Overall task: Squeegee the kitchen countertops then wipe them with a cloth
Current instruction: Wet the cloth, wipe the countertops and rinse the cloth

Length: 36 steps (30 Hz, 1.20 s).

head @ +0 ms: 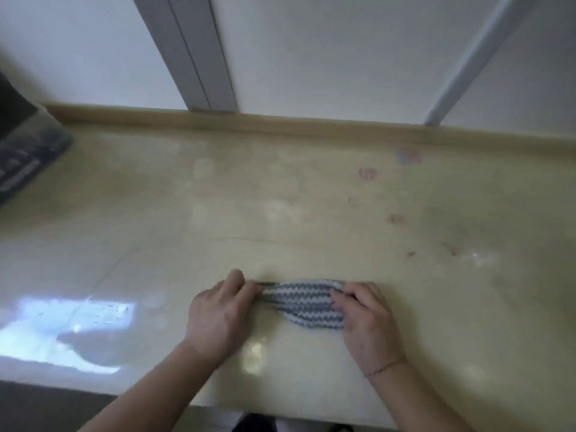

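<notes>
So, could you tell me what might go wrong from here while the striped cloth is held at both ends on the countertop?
1. The cloth, gripped by the left hand and the right hand, is bunched narrow, so each pass may cover little of the countertop.
2. The reddish marks lie well beyond it and could be missed.
3. A dark object at the left edge could be knocked by a wide sweep.

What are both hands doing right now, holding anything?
Left hand: fingers curled, gripping the left end of the striped cloth on the countertop.
Right hand: fingers curled over the cloth's right end, holding it.
</notes>
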Available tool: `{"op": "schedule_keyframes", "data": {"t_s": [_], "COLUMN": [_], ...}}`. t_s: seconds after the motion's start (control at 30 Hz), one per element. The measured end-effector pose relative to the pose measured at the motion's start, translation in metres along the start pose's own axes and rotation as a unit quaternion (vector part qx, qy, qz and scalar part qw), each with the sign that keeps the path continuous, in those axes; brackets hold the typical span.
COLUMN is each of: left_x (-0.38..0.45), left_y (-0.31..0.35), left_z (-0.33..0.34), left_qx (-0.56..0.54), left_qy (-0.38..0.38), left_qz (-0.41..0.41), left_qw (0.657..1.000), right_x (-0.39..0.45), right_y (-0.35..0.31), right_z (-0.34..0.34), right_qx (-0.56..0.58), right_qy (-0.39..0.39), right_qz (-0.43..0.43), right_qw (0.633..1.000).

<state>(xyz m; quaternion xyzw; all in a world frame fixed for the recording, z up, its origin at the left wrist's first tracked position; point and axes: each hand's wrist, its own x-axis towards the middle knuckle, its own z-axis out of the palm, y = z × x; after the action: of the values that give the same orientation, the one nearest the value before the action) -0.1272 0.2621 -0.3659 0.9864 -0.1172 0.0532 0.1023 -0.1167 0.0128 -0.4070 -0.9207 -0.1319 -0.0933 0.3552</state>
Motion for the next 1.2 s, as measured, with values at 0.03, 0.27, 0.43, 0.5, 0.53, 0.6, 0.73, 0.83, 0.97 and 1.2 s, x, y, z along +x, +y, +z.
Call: {"op": "schedule_keyframes", "data": {"t_s": [0.03, 0.27, 0.43, 0.5, 0.53, 0.6, 0.73, 0.83, 0.97, 1.2], "left_x": [0.028, 0.204, 0.260, 0.280, 0.287, 0.291, 0.287, 0.261, 0.180, 0.015], "left_y": [-0.012, -0.078, -0.100, -0.104, -0.105, -0.106, -0.111, -0.108, -0.092, -0.079], "left_z": [0.003, 0.021, 0.033, 0.037, 0.040, 0.046, 0.048, 0.042, 0.026, -0.004], "left_qx": [0.006, 0.026, 0.042, 0.043, 0.040, 0.031, 0.020, -0.004, -0.052, -0.050], "left_qy": [0.005, 0.027, 0.031, 0.047, 0.060, 0.084, 0.056, 0.026, 0.008, -0.055], "left_qz": [-0.014, -0.047, -0.036, -0.063, -0.074, -0.089, -0.098, -0.102, -0.080, -0.060], "left_qw": [1.000, 0.998, 0.998, 0.996, 0.995, 0.992, 0.993, 0.994, 0.995, 0.995], "right_x": [0.030, 0.202, 0.291, 0.310, 0.313, 0.314, 0.306, 0.278, 0.218, 0.054], "right_y": [0.005, 0.040, 0.057, 0.057, 0.058, 0.059, 0.053, 0.043, 0.026, -0.039], "right_z": [0.008, 0.046, 0.056, 0.060, 0.063, 0.066, 0.059, 0.052, 0.048, 0.046], "right_qx": [-0.002, -0.088, -0.139, -0.145, -0.159, -0.173, -0.174, -0.173, -0.136, -0.063], "right_qy": [0.017, 0.056, 0.009, 0.002, 0.008, 0.023, -0.018, -0.058, -0.089, -0.054], "right_qz": [0.008, -0.016, 0.061, 0.062, 0.063, 0.071, 0.123, 0.111, 0.067, -0.051], "right_qw": [1.000, 0.994, 0.988, 0.987, 0.985, 0.982, 0.977, 0.977, 0.984, 0.995]}}
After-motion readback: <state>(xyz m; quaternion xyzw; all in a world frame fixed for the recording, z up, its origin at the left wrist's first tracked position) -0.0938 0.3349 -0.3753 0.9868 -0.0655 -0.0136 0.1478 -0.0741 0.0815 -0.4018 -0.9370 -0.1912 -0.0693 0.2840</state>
